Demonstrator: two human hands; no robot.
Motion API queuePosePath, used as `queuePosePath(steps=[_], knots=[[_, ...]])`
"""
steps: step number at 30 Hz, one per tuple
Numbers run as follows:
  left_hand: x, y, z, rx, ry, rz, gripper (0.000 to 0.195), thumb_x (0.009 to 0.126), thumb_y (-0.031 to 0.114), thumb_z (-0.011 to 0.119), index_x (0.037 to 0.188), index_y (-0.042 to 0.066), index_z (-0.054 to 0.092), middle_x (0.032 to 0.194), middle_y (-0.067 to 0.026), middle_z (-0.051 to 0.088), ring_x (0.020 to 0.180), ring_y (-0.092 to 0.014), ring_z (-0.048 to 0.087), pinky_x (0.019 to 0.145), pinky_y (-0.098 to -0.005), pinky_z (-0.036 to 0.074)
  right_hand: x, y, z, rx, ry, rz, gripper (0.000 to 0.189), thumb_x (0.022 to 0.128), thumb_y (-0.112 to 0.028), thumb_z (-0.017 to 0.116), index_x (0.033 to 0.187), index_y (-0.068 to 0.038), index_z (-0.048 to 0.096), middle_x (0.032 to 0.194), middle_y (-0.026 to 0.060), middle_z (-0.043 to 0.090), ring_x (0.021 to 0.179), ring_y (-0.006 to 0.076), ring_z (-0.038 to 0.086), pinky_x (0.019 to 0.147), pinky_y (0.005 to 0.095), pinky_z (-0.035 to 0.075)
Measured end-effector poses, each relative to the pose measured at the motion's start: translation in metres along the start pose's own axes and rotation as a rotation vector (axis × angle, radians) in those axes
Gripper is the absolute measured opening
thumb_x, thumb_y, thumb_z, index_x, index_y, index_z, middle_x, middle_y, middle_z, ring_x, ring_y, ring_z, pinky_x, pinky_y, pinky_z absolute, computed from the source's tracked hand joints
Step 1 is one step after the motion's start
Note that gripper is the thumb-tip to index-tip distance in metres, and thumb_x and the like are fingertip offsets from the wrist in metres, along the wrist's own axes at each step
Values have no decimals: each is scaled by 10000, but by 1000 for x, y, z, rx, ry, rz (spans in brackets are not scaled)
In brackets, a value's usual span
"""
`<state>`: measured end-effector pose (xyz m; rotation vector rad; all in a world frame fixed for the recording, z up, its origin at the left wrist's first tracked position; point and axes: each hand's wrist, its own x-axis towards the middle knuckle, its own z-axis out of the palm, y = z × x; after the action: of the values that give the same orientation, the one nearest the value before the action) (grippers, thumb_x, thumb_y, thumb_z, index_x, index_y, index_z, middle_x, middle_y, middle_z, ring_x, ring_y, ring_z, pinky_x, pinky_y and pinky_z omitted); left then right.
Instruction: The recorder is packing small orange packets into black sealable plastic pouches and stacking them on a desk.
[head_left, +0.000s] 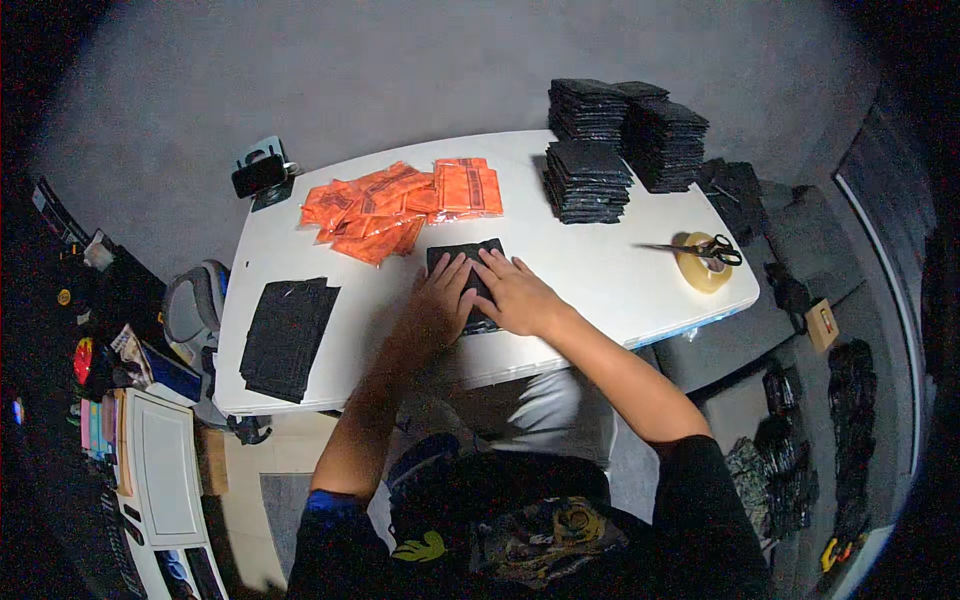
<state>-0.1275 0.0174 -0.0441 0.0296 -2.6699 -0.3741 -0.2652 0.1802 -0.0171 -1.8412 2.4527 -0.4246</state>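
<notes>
Both hands lie flat on a folded piece of black fabric (472, 249) near the front edge of the white table (592, 270). My left hand (447, 297) rests palm down on its left side, fingers extended. On the right side, my right hand (517, 297) presses down with fingers spread, and the two hands touch or nearly touch over the middle. The hands hide most of the folded piece. To the left lies a flat pile of black fabric (287, 341). Beyond the hands are several orange items in clear plastic packets (379, 202), loosely heaped.
Several tall stacks of folded black pieces (587, 184) stand at the table's back right. Scissors (724, 251) lie across a roll of clear tape (703, 281) near the right end. A phone (259, 177) leans on a stand behind the back-left corner. A grey chair (187, 307) is left.
</notes>
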Motion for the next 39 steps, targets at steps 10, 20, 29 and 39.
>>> queuePosePath(steps=[10,20,29,39], knots=[[-13,-18,-1,150,75,-102,652,1024,365,581,1496,-63,439,1525,-264,497,1481,-403,407,1221,-603,264,-1,8,-7,-61,-10,129,959,988,-722,424,1569,38,364,1668,232,309,1567,372,260,1265,550,231],[10,-42,21,74,49,-110,639,1005,334,604,1457,-100,476,1528,-280,483,1445,-450,420,1230,-577,265,21,6,-5,-28,-73,104,958,978,-702,460,1588,27,341,1694,216,266,1584,358,225,1273,540,215],[-5,-3,0,149,49,-21,580,1041,296,549,1481,-73,462,1567,-254,445,1471,-445,389,1221,-593,274,-9,0,3,-69,99,34,712,1064,-462,482,1586,5,349,1670,238,298,1561,401,261,1247,580,253],[-34,27,-10,326,75,-254,656,1030,402,551,1500,-43,444,1514,-316,468,1440,-472,421,1200,-627,290,-30,-10,3,-39,92,121,737,1048,-475,520,1579,11,367,1640,267,342,1537,405,310,1245,559,268]])
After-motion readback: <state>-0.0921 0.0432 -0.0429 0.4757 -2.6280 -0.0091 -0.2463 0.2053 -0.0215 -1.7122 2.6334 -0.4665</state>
